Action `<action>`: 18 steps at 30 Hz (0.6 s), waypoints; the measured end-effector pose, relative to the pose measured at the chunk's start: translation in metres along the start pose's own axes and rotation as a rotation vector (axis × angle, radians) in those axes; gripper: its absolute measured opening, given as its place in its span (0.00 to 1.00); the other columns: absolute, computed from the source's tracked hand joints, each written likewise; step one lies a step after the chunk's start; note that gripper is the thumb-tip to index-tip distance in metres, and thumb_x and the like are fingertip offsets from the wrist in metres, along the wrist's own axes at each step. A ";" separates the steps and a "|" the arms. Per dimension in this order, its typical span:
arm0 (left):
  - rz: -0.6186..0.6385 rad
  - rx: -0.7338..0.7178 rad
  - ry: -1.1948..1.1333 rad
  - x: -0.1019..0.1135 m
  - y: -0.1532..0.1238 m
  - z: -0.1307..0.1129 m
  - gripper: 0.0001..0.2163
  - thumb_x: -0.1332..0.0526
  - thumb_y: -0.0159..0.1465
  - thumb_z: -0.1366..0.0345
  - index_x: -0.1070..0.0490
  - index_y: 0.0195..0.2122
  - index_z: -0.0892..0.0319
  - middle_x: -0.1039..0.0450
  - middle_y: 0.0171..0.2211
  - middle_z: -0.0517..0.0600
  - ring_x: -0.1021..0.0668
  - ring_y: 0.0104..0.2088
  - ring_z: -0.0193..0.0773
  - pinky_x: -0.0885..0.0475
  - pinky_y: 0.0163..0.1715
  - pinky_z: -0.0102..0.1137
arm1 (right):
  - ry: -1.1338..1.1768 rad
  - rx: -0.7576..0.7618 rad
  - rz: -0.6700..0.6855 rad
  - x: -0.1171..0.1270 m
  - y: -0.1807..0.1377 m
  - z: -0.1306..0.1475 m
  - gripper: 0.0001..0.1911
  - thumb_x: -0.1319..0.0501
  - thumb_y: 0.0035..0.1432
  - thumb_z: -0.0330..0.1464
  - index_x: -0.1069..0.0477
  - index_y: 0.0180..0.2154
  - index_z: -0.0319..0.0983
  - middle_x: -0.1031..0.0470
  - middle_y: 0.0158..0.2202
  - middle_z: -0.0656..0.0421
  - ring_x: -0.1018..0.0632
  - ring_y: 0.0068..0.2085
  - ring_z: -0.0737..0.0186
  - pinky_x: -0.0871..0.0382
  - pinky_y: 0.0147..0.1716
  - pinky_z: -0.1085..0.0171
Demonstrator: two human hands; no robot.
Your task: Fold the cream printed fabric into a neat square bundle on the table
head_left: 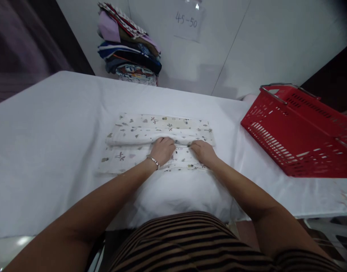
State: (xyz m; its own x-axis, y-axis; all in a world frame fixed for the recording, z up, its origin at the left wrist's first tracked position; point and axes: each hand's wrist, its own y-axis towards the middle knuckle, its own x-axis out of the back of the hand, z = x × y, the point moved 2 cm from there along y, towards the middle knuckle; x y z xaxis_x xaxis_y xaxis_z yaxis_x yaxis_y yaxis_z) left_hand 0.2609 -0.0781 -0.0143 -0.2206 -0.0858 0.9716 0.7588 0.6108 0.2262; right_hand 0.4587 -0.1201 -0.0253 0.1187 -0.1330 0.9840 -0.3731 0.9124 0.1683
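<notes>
A white cloth (128, 132) printed with small hearts and plant shapes lies on the white-covered table, folded into wide flat layers. One folded edge runs across its middle, slightly raised. My left hand (163, 151), with a silver bracelet at the wrist, has its fingers curled on that edge near the centre. At the right part of the same edge, my right hand (204, 152) pinches the fabric. Both sets of fingertips are partly hidden by the cloth and the hands themselves.
A red plastic basket (301, 132) with metal handles stands on the right of the table (48, 151). Against the wall at the back left is a stack of folded fabrics (129, 45). A paper sign (187, 20) reading "45-50" hangs on the wall.
</notes>
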 end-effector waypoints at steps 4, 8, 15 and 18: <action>0.016 -0.030 0.016 -0.007 0.002 0.004 0.09 0.48 0.60 0.72 0.27 0.31 0.59 0.28 0.37 0.54 0.32 0.43 0.43 0.42 0.44 0.41 | -0.013 0.015 0.013 -0.003 0.000 -0.002 0.14 0.52 0.63 0.30 0.28 0.40 0.39 0.28 0.40 0.53 0.31 0.43 0.57 0.38 0.40 0.62; 0.023 -0.013 -0.069 -0.008 -0.005 0.005 0.11 0.49 0.62 0.71 0.28 0.38 0.57 0.28 0.40 0.52 0.31 0.43 0.42 0.41 0.45 0.39 | 0.024 0.050 0.009 -0.004 -0.004 -0.004 0.15 0.53 0.64 0.32 0.28 0.42 0.40 0.29 0.41 0.53 0.32 0.44 0.57 0.38 0.42 0.61; -0.027 -0.090 -0.249 0.006 -0.025 -0.012 0.11 0.50 0.64 0.66 0.32 0.44 0.58 0.30 0.45 0.52 0.32 0.46 0.40 0.38 0.46 0.37 | 0.084 0.081 -0.048 -0.008 -0.009 -0.009 0.16 0.54 0.65 0.34 0.30 0.45 0.39 0.29 0.43 0.52 0.32 0.44 0.58 0.38 0.45 0.60; 0.038 -0.199 -0.283 0.006 -0.033 -0.026 0.11 0.50 0.65 0.62 0.31 0.43 0.58 0.30 0.44 0.52 0.31 0.45 0.39 0.37 0.45 0.35 | 0.120 0.077 -0.058 -0.008 -0.008 -0.010 0.16 0.54 0.64 0.34 0.30 0.45 0.39 0.29 0.42 0.52 0.31 0.45 0.58 0.37 0.46 0.59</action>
State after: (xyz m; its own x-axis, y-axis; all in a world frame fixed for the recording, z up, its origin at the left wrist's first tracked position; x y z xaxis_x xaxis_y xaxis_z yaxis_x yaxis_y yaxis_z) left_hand 0.2502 -0.1189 -0.0137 -0.3298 0.1724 0.9282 0.8683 0.4412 0.2266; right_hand 0.4699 -0.1226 -0.0346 0.2492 -0.1331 0.9593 -0.4316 0.8714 0.2331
